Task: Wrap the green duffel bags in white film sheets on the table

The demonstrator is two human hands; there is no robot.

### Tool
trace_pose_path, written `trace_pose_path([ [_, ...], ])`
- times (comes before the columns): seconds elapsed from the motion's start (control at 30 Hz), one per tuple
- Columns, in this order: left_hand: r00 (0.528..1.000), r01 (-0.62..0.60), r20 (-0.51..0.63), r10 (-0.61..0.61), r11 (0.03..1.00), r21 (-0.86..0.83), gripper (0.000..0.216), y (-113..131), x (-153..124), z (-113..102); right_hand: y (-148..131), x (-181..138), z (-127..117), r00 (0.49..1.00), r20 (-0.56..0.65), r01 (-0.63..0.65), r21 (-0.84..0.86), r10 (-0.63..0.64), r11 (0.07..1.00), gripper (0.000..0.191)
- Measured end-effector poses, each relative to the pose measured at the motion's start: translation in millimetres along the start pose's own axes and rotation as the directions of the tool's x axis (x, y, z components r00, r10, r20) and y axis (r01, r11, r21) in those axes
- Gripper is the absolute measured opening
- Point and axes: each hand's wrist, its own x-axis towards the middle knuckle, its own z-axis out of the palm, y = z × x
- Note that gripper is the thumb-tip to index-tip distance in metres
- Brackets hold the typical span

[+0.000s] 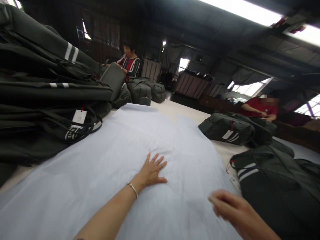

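A large white, translucent sheet (pixel 105 186), wrinkled in places and possibly plastic, lies spread over the table. My left hand (pixel 150 171) rests flat on it near the middle, fingers spread, with a silver bangle at the wrist. To the right, my right hand (pixel 228 203) is over the sheet's right side, smeared by motion. Its fingers look curled together, and whatever they may hold cannot be made out. Beyond that hand, a dark green bag (pixel 277 186) with two white stripes and a paper tag on a red string lies at the sheet's right edge.
Dark green bags (pixel 50 96) are piled high on the left. More stand at the far end (pixel 140 91) and another tagged bag (pixel 227 128) sits on the right. One person (pixel 131 63) works behind the left pile; another in a red top (pixel 260 106) is at the right.
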Motion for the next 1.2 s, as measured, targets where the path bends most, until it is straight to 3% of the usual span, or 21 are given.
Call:
trace_pose_path([
  [0.1,1.000,-0.002,-0.011,0.002,1.000,-0.022,0.089,0,-1,-2,-35,87,43,0.963,0.172,0.184,0.149,-0.208,0.972,0.042],
  [0.17,1.000,-0.004,-0.019,0.003,0.999,-0.041,0.090,0,-2,-2,-49,144,72,0.941,0.196,0.236,0.199,-0.275,0.951,0.047],
  [0.3,1.000,-0.013,-0.027,0.011,0.997,-0.079,0.091,1,-2,-2,-48,221,108,0.961,0.171,0.204,0.083,-0.216,0.975,0.026],
  [0.47,1.000,0.008,-0.011,-0.009,0.996,-0.092,0.092,3,-1,-3,-29,266,123,0.986,0.096,0.157,-0.216,-0.139,0.964,0.027],
  [0.57,1.000,0.010,0.001,-0.010,0.995,-0.098,0.094,3,-1,-3,-23,274,122,0.986,0.031,0.166,-0.333,-0.165,0.928,0.035],
  [0.7,1.000,-0.001,-0.016,0.000,0.996,-0.090,0.092,2,-1,-1,-18,264,100,0.978,0.003,0.195,-0.375,-0.209,0.906,0.036],
  [0.8,1.000,-0.008,-0.025,0.006,0.997,-0.077,0.092,2,-1,0,-16,251,88,0.965,-0.058,0.216,-0.372,-0.255,0.903,0.058],
  [0.9,1.000,-0.012,-0.027,0.010,0.998,-0.056,0.092,1,0,2,-8,240,107,0.914,-0.132,0.298,-0.426,-0.384,0.854,0.070],
  [0.97,0.999,-0.014,-0.029,0.013,0.999,-0.042,0.096,0,0,3,-1,235,133,0.867,-0.029,0.409,-0.529,-0.498,0.743,0.067],
  [1.03,0.999,-0.012,-0.030,0.011,1.000,-0.026,0.101,0,1,3,4,232,153,0.842,0.111,0.480,-0.600,-0.528,0.640,0.064],
  [1.1,1.000,-0.003,-0.017,0.003,1.000,-0.002,0.104,0,2,2,4,229,157,0.864,0.137,0.459,-0.613,-0.485,0.643,0.065],
  [1.2,1.000,0.005,0.025,-0.006,1.000,0.029,0.101,2,4,-1,6,207,137,0.897,0.044,0.377,-0.595,-0.439,0.710,0.067],
])
